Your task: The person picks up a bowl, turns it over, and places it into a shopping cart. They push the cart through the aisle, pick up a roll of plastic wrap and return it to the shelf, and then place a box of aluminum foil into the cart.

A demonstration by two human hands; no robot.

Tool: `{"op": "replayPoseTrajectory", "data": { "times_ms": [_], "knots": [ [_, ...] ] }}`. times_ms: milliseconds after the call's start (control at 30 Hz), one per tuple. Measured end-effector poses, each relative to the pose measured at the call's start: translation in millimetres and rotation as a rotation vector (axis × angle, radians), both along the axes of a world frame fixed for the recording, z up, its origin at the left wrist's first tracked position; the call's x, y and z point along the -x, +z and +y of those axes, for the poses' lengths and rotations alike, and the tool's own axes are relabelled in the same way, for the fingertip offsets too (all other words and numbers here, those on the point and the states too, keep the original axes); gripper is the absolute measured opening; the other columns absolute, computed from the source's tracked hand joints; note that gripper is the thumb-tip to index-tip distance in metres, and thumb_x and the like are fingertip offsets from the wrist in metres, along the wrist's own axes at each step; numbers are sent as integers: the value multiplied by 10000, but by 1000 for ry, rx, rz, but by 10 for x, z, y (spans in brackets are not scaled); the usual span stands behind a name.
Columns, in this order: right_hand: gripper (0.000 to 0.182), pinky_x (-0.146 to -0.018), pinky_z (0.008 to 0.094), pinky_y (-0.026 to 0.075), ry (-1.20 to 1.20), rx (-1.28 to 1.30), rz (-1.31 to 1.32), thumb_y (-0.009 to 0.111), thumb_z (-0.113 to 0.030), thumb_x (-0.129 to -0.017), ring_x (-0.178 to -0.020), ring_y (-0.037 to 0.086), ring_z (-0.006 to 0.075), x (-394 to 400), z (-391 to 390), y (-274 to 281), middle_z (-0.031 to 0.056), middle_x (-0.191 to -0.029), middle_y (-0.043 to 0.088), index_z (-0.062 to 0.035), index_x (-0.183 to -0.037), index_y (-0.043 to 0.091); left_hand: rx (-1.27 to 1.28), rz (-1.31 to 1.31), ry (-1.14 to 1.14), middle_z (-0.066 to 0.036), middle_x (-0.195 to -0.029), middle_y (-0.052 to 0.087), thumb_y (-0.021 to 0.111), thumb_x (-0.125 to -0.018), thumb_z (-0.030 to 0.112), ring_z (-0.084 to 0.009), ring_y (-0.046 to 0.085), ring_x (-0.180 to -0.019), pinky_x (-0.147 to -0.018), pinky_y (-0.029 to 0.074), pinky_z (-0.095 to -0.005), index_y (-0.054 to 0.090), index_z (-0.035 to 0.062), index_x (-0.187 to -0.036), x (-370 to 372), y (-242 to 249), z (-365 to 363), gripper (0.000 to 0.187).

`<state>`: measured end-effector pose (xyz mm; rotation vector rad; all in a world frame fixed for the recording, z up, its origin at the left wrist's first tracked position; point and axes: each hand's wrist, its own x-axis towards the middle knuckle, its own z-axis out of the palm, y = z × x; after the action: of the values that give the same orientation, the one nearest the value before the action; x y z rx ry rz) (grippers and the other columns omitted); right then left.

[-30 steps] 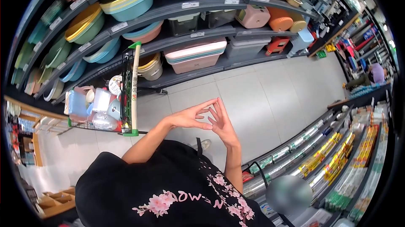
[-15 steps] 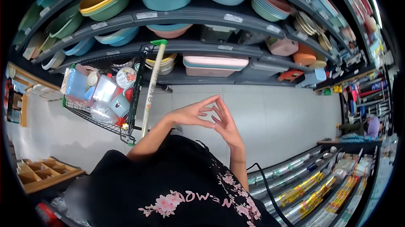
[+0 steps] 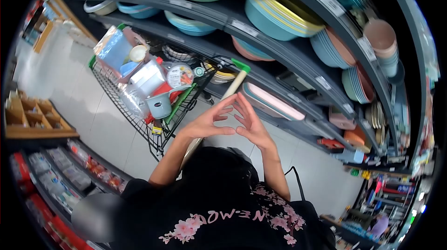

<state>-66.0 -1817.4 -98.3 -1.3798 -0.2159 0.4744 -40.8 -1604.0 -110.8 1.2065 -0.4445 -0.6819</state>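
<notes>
In front of my chest, my left hand [image 3: 212, 122] and my right hand [image 3: 253, 126] meet at the fingertips, with a gap between the palms. Both are open, fingers stretched out and apart, and neither holds anything. Beyond the left hand is a black wire shopping cart [image 3: 122, 120] with green trim. Its pale handle bar [image 3: 234, 86] runs behind my hands and partly out of sight. Inside the cart lie a light blue plastic cup-like vessel [image 3: 159, 106], a round clear-lidded tub [image 3: 179, 77], a blue-and-pink package [image 3: 113, 53] and several other goods.
Shelves ahead hold stacked basins [image 3: 279, 15] and a pink-and-teal bin [image 3: 274, 101]. A wooden divided tray [image 3: 39, 119] stands at the left, above racks of packaged goods [image 3: 58, 171]. Grey tiled floor [image 3: 302, 157] lies between; tools hang at far right [image 3: 391, 189].
My view has turned, so the shelves now slant down to the right and the cart appears closer to my hands. My hands keep their fingertips together, with the fingers a little more upright.
</notes>
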Motion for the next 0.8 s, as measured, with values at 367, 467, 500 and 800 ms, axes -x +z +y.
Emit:
{"op": "replayPoseTrajectory", "data": {
  "times_ms": [367,467,500,800],
  "knots": [
    [699,-1161,441,266,317,621,-299,741,-408,-833,-1369,421,325,-971,0,-797,218,-1373,529,0,-1352,510,-504,106,570,-206,-1508,376,859,-722,412,-373,450,-1333,-1070,414,-442,299,62,-1517,140,-567,-45,1033],
    [643,-1175,503,203,477,828,-774,768,-379,-778,-1279,500,353,-1211,-67,-1070,170,-1276,590,-30,-1278,562,-726,115,654,-239,-1386,513,840,-697,487,-378,564,-1217,-1003,469,-418,381,52,-1473,238,-1106,-313,1001],
    [643,-1175,503,203,504,799,-798,768,-379,-778,-1279,500,353,-1307,-67,-1090,170,-1276,590,-30,-1278,562,-861,141,644,-243,-1319,577,831,-690,508,-372,604,-1168,-979,485,-404,424,49,-1449,234,-1172,-389,976],
    [500,-874,445,527,1280,1023,-874,675,-235,-667,-997,659,357,-1863,380,-1207,181,-1063,689,-67,-1138,660,-1284,419,523,-180,-846,725,755,-703,553,-333,704,-799,-754,552,-420,765,52,-901,-22,-953,-655,539]
  ]
}}
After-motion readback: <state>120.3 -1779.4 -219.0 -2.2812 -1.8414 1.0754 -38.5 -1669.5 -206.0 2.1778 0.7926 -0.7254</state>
